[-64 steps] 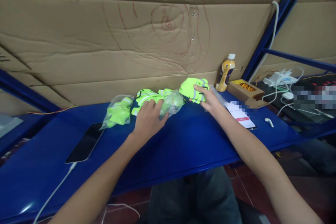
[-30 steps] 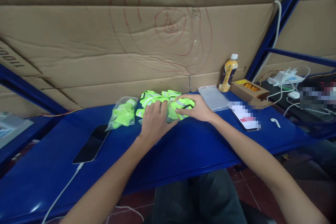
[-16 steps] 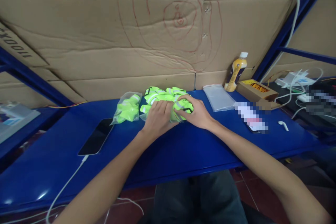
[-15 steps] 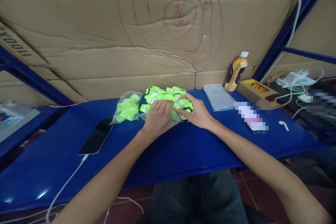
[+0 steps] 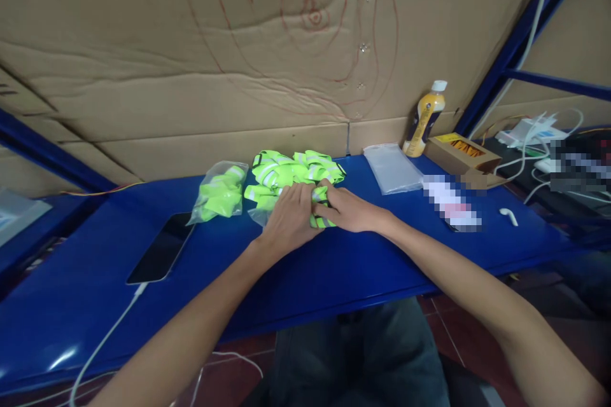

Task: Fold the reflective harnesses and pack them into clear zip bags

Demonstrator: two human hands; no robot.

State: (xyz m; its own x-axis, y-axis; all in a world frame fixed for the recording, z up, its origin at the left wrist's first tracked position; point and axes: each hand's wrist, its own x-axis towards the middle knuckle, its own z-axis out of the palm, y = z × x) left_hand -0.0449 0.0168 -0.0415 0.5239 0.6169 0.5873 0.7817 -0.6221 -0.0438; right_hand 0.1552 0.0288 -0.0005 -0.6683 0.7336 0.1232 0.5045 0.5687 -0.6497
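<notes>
My left hand is closed over a neon-yellow strap bundle with grey stripes, above a clear plastic bag that is mostly hidden under it. From the right, my right hand pinches the same bundle, its fingertips close to the left ones. Just behind both hands lies a loose heap of neon-yellow reflective straps with black buckles. To the left, a filled clear bag holds more neon-yellow straps.
A phone with a white cable lies left on the blue table. Flat clear bags, a yellow bottle, a cardboard box, a blurred item and a white earbud are to the right. Cardboard stands behind.
My right hand has come down and closer to my left, drawing the bundle in toward me, apart from the heap. The view has shifted slightly.
</notes>
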